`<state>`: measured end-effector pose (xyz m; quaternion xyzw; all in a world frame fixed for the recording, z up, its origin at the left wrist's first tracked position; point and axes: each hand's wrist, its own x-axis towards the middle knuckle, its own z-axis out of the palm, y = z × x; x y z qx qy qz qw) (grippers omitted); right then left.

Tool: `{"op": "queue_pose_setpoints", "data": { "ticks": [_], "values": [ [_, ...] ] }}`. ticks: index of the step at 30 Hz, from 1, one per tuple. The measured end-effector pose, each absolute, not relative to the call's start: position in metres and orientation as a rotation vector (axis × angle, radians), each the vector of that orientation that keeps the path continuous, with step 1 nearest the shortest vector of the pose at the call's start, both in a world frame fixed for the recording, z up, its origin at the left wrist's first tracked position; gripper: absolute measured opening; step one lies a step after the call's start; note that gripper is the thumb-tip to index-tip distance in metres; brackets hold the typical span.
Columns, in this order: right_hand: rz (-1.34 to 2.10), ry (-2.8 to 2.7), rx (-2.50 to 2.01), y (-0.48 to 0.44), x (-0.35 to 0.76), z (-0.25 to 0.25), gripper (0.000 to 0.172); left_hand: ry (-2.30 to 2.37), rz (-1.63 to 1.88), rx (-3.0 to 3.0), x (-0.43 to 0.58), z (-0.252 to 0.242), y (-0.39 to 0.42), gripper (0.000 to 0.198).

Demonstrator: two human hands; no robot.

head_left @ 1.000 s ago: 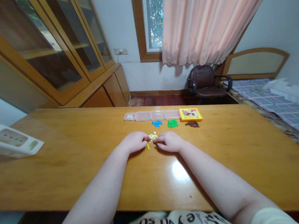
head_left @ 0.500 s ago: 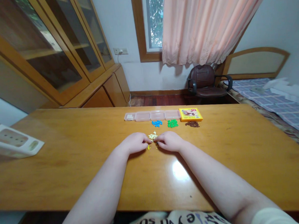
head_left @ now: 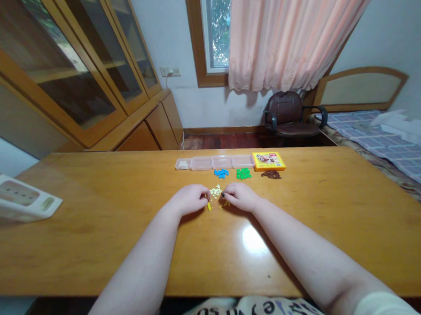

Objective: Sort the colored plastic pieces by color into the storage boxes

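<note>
White plastic forms the slotted container (head_left: pixel 24 198) at the far left of the wooden table (head_left: pixel 109 191), well apart from everything else on it. Next comes the person's left hand (head_left: pixel 191 199), back upward, its thumb and fingers drawn close together; whether they pinch a piece cannot be told at this size. Just by its fingertips a yellow strip (head_left: pixel 209 206) lies on the tabletop. Beyond, near the far edge, a clear compartment tray (head_left: pixel 201 163) stretches rightward. Between the two hands sits a loose heap of pale pieces (head_left: pixel 216 191), with the blue pieces (head_left: pixel 221 174) farther back, in front of the tray. The right hand (head_left: pixel 241 196) reaches in from the other side, fingers curled together; a dark spot shows at the tips, and its grip cannot be made out. Tiny yellow bits (head_left: pixel 226 203) lie beneath those fingers. Behind this hand are green pieces (head_left: pixel 243 173), then a yellow box (head_left: pixel 269 160) at the tray's end, with brown pieces (head_left: pixel 272 175) just before it.
</note>
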<state>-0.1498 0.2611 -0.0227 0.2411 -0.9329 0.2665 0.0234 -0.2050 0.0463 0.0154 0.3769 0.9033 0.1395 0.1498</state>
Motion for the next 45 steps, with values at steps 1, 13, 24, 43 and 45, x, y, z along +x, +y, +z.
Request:
{"op": "queue_pose_setpoints", "data": {
  "ticks": [1, 13, 24, 43, 45],
  "values": [
    [0.819, -2.888, 0.641, 0.262, -0.151, -0.023, 0.031, 2.603, 0.394, 1.051, -0.205, 0.015, 0.046, 0.023],
    [0.768, -3.097, 0.517, 0.25, -0.147, -0.017, 0.032, 2.395, 0.525, 0.97, -0.198, 0.008, 0.052, 0.025],
    [0.362, -3.167, 0.264, 0.258, -0.15, -0.012, 0.035, 2.721, 0.251, 0.738, -0.213, 0.002, 0.045, 0.026],
    [1.256, -2.714, 0.337, 0.275, -0.16, -0.038, 0.026, 2.81, 0.011, 1.143, -0.122, 0.017, 0.086, 0.057],
    [1.315, -2.679, 0.318, 0.277, -0.162, -0.04, 0.026, 2.765, -0.042, 1.223, -0.108, 0.004, 0.09, 0.069]
  ]
}}
